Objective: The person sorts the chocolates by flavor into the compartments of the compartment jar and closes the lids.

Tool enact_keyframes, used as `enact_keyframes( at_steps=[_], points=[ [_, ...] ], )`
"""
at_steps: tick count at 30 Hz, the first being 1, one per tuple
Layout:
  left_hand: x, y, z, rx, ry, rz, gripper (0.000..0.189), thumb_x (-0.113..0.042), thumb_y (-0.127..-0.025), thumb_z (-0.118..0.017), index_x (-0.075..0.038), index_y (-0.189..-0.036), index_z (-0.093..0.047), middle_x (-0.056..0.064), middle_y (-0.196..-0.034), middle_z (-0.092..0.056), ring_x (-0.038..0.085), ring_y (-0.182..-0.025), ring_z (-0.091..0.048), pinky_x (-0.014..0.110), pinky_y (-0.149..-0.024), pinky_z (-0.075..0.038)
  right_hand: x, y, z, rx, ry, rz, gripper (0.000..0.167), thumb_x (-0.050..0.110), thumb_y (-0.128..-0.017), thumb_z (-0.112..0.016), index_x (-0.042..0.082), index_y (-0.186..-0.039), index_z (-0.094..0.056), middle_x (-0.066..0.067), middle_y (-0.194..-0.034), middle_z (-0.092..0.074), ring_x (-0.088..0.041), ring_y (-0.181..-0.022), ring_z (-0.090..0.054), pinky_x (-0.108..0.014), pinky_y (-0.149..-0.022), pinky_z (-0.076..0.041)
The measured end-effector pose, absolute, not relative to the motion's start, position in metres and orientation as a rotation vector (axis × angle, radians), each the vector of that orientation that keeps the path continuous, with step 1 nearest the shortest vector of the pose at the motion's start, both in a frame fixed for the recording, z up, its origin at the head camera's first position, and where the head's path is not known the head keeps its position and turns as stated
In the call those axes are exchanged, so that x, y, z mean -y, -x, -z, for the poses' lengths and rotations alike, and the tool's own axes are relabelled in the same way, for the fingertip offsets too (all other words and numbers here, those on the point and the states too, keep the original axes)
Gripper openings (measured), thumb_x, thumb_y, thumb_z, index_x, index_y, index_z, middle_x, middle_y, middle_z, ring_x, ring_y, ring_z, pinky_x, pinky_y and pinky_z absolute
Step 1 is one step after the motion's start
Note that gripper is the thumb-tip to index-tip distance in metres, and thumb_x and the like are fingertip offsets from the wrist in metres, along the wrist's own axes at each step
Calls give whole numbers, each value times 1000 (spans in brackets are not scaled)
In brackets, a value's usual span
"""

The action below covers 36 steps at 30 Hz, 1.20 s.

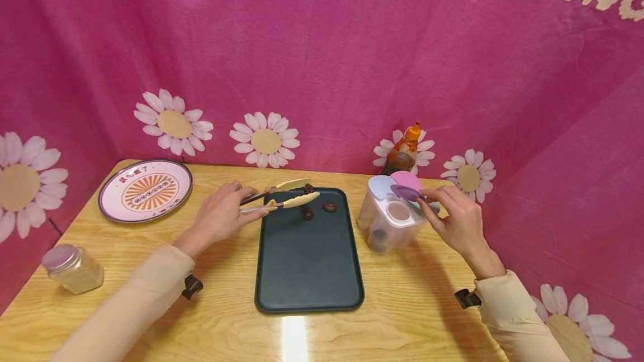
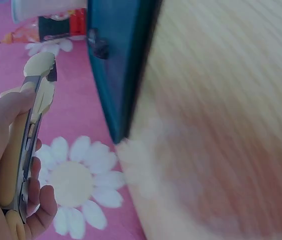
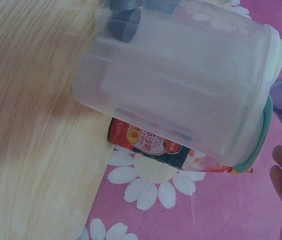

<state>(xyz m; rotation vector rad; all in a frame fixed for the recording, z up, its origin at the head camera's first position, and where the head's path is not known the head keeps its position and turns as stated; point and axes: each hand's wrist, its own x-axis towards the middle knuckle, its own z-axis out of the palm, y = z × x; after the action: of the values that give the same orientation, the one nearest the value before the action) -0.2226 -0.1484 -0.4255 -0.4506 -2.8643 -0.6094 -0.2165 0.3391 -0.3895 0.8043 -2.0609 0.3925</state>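
My left hand [image 1: 221,211] grips a pair of tongs [image 1: 298,200] with pale tips and metal arms. A small dark brown piece [image 2: 52,75] sits between the tong tips, above the far end of a dark tray [image 1: 309,261]. On that tray lie a round dark brown piece [image 1: 329,206] and a smaller dark one [image 1: 308,215]. With thumb and fingers, my right hand [image 1: 458,219] pinches a raised purple lid [image 1: 406,193] on a clear container [image 1: 384,233]. Under the lid, a round opening [image 1: 399,210] shows in the white top. Dark round things [image 3: 125,24] are inside the container.
Behind the container stands a sauce bottle [image 1: 401,152] with an orange cap. A patterned plate [image 1: 146,191] is at the table's back left, and a jar [image 1: 72,268] with a pinkish lid stands at the left. Pink cloth [image 1: 322,60] hangs behind the table.
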Motion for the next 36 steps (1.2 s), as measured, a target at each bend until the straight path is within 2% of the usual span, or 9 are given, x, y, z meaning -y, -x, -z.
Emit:
enact_keyframes(
  at_steps=[8, 17, 25, 36],
  points=[
    [123, 215, 406, 2779, 534, 636, 62, -54, -86, -83, -13, -132, -73, 6, -94, -58, 19, -82, -51, 31, -65, -41, -339, 216, 389, 2066, -801, -380, 46, 46, -106, -60, 4, -99, -79, -10, -84, -76, -23, -69, -65, -36, -62, -50],
    [95, 197, 391, 2727, 640, 638, 60, -52, -85, -84, -15, -131, -74, 6, -95, -61, 17, -83, -52, 30, -64, -43, -338, 215, 391, 2084, -792, -391, 47, 47, -105, -61, 4, -100, -78, -10, -84, -76, -24, -68, -65, -34, -61, -48],
    [70, 187, 387, 2706, 714, 647, 60, -56, -84, -84, -17, -129, -75, 4, -98, -63, 15, -84, -52, 26, -62, -44, -339, 214, 391, 2075, -787, -380, 47, 47, -105, -61, 4, -100, -78, -10, -83, -75, -23, -67, -64, -35, -61, -48],
    [36, 185, 385, 2707, 781, 691, 56, -55, -86, -83, -20, -129, -75, 2, -94, -60, 13, -81, -50, 23, -59, -42, -338, 215, 390, 2074, -792, -386, 47, 46, -106, -60, 3, -100, -78, -11, -83, -75, -24, -67, -63, -35, -61, -46]
  ],
)
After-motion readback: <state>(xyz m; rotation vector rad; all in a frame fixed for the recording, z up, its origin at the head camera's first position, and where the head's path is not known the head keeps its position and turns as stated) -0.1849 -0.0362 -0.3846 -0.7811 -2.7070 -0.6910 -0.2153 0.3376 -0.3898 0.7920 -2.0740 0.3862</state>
